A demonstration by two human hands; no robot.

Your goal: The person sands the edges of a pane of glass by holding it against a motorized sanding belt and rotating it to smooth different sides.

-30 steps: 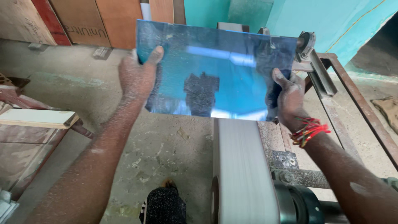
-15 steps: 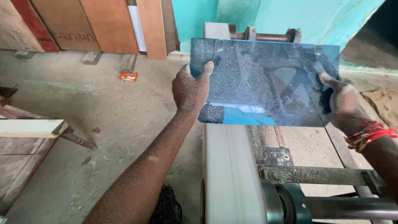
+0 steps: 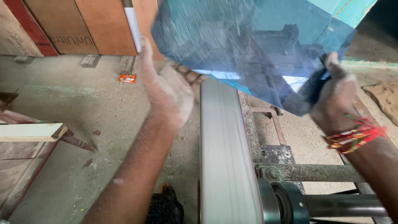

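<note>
**Blue glass sheet held over the sanding belt**

Blue-tinted and dusty, a glass sheet [image 3: 253, 49] is tilting above the pale sanding belt [image 3: 226, 157], with its upper part running out of the top of the view and its lower right corner dipping lowest. The right hand [image 3: 336, 101] is gripping that lower right corner, thumb pressing on the near face and the other fingers wrapping behind the pane, so this hand is holding the sheet firmly. Red thread bracelets [image 3: 356, 135] are circling its wrist. The left hand [image 3: 172, 89] is lying open and blurred at the sheet's lower left edge; its fingers [image 3: 188, 74] are spreading wide, their tips reaching the edge of the glass, though whether they are actually touching it cannot be told from the blur.

Below the hands, the belt is running lengthwise toward the camera over a grey roller [image 3: 286, 203], beside a rusty metal frame [image 3: 282, 170]. Brown plywood boards [image 3: 107, 25] are leaning against the far wall. A small orange wrapper [image 3: 127, 78] is lying on the dusty concrete floor [image 3: 83, 116], and a pale wooden plank [image 3: 29, 132] is jutting in from the left.
</note>
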